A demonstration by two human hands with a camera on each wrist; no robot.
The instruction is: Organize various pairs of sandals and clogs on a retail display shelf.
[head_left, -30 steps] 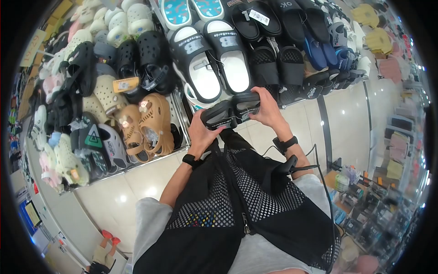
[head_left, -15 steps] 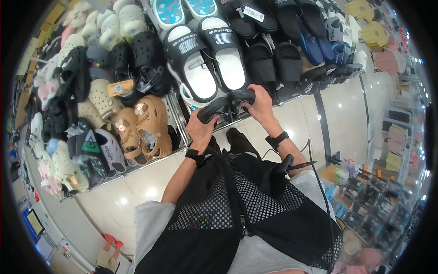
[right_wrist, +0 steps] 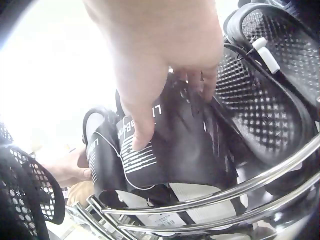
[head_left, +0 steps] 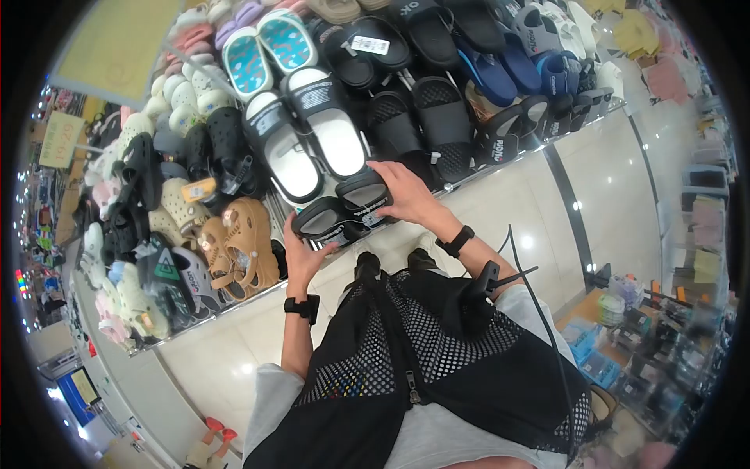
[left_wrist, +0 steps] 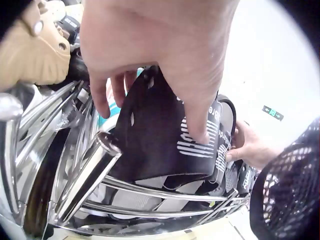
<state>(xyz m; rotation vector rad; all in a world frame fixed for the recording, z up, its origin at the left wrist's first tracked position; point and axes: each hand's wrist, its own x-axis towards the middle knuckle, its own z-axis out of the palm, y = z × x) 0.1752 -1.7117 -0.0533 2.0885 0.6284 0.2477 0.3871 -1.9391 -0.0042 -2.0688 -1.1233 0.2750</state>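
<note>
A pair of black slide sandals (head_left: 322,221) with white lettering and stripes on the straps sits at the front edge of the rack, in front of a similar white-soled pair (head_left: 336,141). My left hand (head_left: 301,256) grips the left slide from its outer side; the left wrist view shows the thumb on the striped strap (left_wrist: 145,135) and the fingers beyond it. My right hand (head_left: 408,195) grips the right slide the same way, its thumb on that strap (right_wrist: 185,145) in the right wrist view. A thin loop links the two slides.
Chrome rack rails (right_wrist: 240,187) run along the front, just below the slides. Tan clogs (head_left: 248,246) lie to the left, dimpled black slides (head_left: 441,117) to the right. Behind stand teal-patterned slides (head_left: 287,41). A yellow sign (head_left: 117,47) hangs at upper left.
The black slides have gone from being held up, tilted, before the rack to lying lower at its front edge, soles down. Both hands moved with them. The head view has shifted.
</note>
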